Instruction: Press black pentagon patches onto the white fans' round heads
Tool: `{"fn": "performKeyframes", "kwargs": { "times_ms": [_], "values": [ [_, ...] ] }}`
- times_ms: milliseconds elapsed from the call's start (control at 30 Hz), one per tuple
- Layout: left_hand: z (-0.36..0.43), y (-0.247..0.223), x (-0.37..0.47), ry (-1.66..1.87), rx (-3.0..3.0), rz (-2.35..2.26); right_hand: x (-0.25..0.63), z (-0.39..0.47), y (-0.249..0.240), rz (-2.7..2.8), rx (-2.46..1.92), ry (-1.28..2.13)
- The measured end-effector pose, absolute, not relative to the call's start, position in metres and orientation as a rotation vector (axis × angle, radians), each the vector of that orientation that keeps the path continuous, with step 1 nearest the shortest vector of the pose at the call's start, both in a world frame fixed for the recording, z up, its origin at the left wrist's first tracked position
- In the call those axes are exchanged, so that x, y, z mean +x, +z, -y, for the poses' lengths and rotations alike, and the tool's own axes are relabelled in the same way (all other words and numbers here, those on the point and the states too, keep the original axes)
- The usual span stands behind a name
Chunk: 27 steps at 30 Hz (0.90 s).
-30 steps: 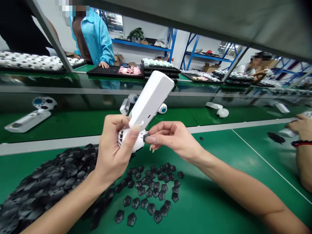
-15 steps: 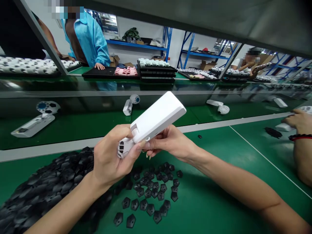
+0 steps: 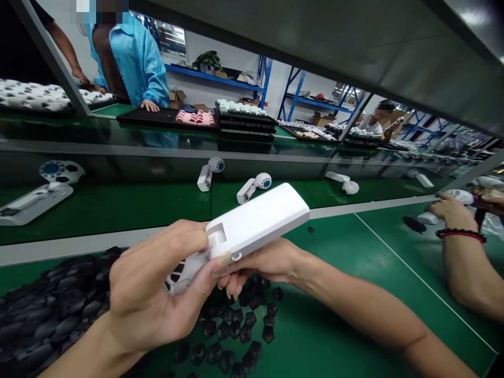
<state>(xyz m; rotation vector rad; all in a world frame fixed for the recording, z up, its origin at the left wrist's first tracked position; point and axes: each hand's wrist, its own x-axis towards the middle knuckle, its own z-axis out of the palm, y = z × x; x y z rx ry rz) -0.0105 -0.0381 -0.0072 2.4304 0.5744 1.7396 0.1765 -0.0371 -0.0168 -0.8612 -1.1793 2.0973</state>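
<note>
A white device (image 3: pixel 263 218) with a flat rectangular body and a rounded, black-patched end is held between both hands. My left hand (image 3: pixel 157 283) grips it at the joint and rounded end, thumb below and fingers above. Under the body, my right hand (image 3: pixel 271 262) holds it with bent fingers, partly hidden by the device. Black pentagonal pieces (image 3: pixel 235 329) lie scattered on the green table (image 3: pixel 334 325) below the hands. To the left is a large heap of black pieces (image 3: pixel 59 304), partly behind my left forearm.
Similar white devices (image 3: pixel 247 190) lie along the green strip beyond the table's pale edge. At the right, a person's hand (image 3: pixel 452 207) holds another device. Across the line, a person in a blue jacket (image 3: pixel 144 63) stands by black trays (image 3: pixel 147 117). An overhead panel spans the top.
The view has shifted, and the held device appears lower, closer and flatter, with both hands still on it. Another white device now shows on the strip behind it. The neighbour's arm appears further left.
</note>
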Motion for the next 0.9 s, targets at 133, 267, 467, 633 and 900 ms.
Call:
{"fn": "performKeyframes", "kwargs": {
  "times_ms": [133,267,467,633,900],
  "values": [
    [0.041,-0.003,-0.011,1.723,2.414,-0.727,0.172,0.044,-0.008,1.192,-0.824,2.0],
    [0.038,-0.009,-0.012,1.78,2.317,-0.758,0.167,0.05,0.0,1.197,-0.805,1.831],
    [0.04,-0.009,-0.008,1.744,2.135,-0.748,0.167,0.057,-0.008,1.26,-0.693,1.694],
    [0.046,-0.005,-0.009,1.758,2.065,-0.892,0.165,0.057,-0.006,1.291,-0.676,1.672],
    [0.023,0.004,-0.012,1.868,1.607,-1.107,0.215,0.052,0.036,1.728,-1.035,0.632]
  ]
}}
